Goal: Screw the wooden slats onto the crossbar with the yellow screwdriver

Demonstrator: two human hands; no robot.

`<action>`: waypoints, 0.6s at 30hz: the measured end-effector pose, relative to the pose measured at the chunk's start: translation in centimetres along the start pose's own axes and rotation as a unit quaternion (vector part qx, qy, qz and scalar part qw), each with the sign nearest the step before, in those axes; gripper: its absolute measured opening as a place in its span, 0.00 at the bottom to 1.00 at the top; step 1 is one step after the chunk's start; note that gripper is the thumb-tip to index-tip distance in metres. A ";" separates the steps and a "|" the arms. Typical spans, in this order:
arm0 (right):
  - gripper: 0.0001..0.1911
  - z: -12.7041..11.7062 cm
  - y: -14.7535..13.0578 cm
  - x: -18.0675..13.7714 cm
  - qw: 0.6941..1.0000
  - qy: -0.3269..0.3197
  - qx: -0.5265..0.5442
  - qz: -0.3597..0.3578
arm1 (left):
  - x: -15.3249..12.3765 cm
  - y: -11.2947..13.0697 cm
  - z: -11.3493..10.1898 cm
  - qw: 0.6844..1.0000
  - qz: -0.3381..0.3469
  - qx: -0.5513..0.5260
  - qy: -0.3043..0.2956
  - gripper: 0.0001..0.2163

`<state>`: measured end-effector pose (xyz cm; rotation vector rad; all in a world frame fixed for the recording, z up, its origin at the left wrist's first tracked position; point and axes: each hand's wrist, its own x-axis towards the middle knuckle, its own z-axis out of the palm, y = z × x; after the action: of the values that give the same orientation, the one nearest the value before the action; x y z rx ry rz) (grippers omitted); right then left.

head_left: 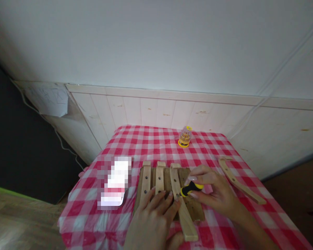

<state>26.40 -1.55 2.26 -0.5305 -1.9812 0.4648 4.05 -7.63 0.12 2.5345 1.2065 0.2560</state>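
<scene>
The left hand [151, 222] lies over the near ends of the slats [159, 177], its fingers [169, 205] spread and open, pressing down on them rather than gripping. The right hand [211, 189] has its fingers [198, 178] closed around the yellow-and-black handle of a stubby screwdriver [191, 188], which is held low and nearly flat across the third slat. Its tip meets that slat at or just beside a screw hole (too small to tell which). The three wooden slats run side by side on a dark wooden board [197, 208], and the third is longer, reaching past the board's near edge. A curved wooden piece [237, 180] lies on the tablecloth just right of the right hand. Farther off, near the table's back edge, a round bit set [184, 137] with a yellow base stands upright. Left of the board is a pixelated white-and-red object [114, 182]. The red-and-white checked tablecloth [135, 146] ends against a white panelled wall [156, 111].
</scene>
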 end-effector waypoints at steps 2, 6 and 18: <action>0.16 0.3 0.3 -0.2 1.000 -0.011 0.002 -0.011 | 0.0 0.0 0.0 1.000 -0.003 0.001 0.000 0.23; 0.20 0.4 0.4 -0.6 0.999 -0.041 0.002 -0.036 | -0.2 -0.2 0.4 1.000 0.007 -0.002 0.020 0.24; 0.12 -0.1 0.3 -0.6 1.000 -0.018 0.004 0.014 | -0.2 -0.2 -0.1 1.000 0.015 0.017 0.015 0.30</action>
<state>26.74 -1.63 1.73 -0.5492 -2.0075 0.5018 3.76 -7.60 0.11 2.5892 1.1937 0.2830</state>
